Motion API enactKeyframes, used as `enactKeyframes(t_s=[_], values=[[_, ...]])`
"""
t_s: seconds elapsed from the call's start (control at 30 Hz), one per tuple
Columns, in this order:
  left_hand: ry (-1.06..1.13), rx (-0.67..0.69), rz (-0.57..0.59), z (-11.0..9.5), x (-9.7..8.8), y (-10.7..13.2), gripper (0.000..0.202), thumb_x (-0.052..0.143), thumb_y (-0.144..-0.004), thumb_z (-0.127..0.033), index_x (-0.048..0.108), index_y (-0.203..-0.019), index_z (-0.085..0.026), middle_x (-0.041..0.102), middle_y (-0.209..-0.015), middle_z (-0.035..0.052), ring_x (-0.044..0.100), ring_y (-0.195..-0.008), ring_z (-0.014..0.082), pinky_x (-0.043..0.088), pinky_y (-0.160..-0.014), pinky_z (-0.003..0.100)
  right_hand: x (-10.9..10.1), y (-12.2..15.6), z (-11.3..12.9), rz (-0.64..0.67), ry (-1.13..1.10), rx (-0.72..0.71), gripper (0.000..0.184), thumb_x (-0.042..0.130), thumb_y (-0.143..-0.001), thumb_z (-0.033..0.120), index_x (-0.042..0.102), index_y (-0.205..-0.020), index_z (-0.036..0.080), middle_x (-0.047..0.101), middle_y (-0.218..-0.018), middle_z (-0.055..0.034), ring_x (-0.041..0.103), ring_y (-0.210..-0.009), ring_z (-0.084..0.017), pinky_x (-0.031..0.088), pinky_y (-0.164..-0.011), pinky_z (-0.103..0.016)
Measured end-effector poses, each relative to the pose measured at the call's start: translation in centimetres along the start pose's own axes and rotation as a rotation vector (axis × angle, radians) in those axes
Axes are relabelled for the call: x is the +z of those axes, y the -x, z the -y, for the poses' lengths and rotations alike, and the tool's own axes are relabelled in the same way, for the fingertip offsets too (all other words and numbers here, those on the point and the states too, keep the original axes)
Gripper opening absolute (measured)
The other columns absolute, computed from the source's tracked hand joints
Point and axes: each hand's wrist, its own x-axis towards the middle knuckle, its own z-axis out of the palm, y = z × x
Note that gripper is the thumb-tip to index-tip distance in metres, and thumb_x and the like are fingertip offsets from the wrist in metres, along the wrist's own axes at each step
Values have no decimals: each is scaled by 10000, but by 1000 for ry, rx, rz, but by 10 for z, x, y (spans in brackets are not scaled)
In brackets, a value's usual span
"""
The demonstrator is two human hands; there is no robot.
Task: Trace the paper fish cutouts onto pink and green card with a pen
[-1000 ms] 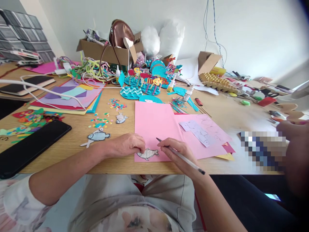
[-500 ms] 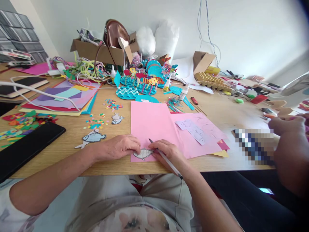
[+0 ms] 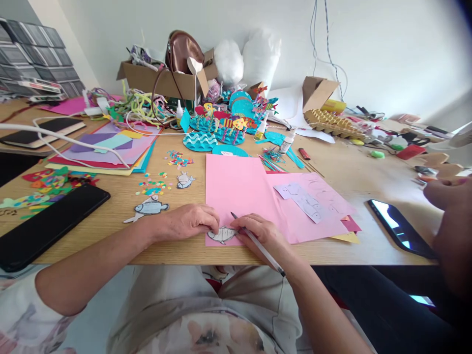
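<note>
A paper fish cut-out [image 3: 222, 235] with a drawn outline lies flat near the bottom edge of a pink sheet [image 3: 234, 182]. My left hand [image 3: 193, 220], fingers bent and pressed together, pins the fish at its left end. At the tail end, the fingers of my right hand [image 3: 262, 237] touch the cut-out. A clear pen [image 3: 264, 250] is tucked in that same hand, its dark tip pointing up and away from the paper. Left of the sheet lie two more fish cut-outs, a bluish one [image 3: 151, 207] and a smaller one [image 3: 185, 180].
A second pink sheet [image 3: 332, 221] carries a lilac paper with fish drawings [image 3: 300, 200]. Phones lie left [image 3: 55, 223] and right [image 3: 400, 228]. Another person's hand [image 3: 453, 221] is at the right edge. Glue bottles [image 3: 287, 141] and teal crafts [image 3: 201, 141] stand behind.
The view has shifted slightly, so everything sits a little further right. Both hands keep their places on the fish. At the right, the other person's hand has moved off the phone.
</note>
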Motion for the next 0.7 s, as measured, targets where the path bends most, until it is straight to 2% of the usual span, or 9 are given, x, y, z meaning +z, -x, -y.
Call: enactKeyframes(t_s=[0.17, 0.33, 0.7], values=[[0, 3, 0, -1, 0, -1, 241, 429, -892, -72, 651, -861, -160, 639, -933, 54, 571, -886, 139, 409, -807, 209, 0, 0, -3, 32, 4, -10, 272, 489, -805, 39, 618, -994, 185, 678, -920, -73, 620, -867, -186, 504, -769, -313], [-22, -8, 9, -2, -1, -3, 237, 431, -897, -100, 653, -845, -163, 642, -927, 59, 570, -890, 149, 412, -808, 222, -1, 1, -5, 56, -2, -22, 287, 471, -828, 79, 603, -1048, 209, 662, -923, -71, 610, -869, -187, 497, -752, -313], [15, -3, 28, 0, -3, 0, 231, 428, -898, -84, 646, -867, -154, 633, -949, 63, 570, -907, 142, 405, -811, 198, 0, 0, -3, 44, -9, -5, 272, 482, -807, 54, 604, -1006, 193, 668, -927, -69, 616, -862, -182, 499, -754, -303]])
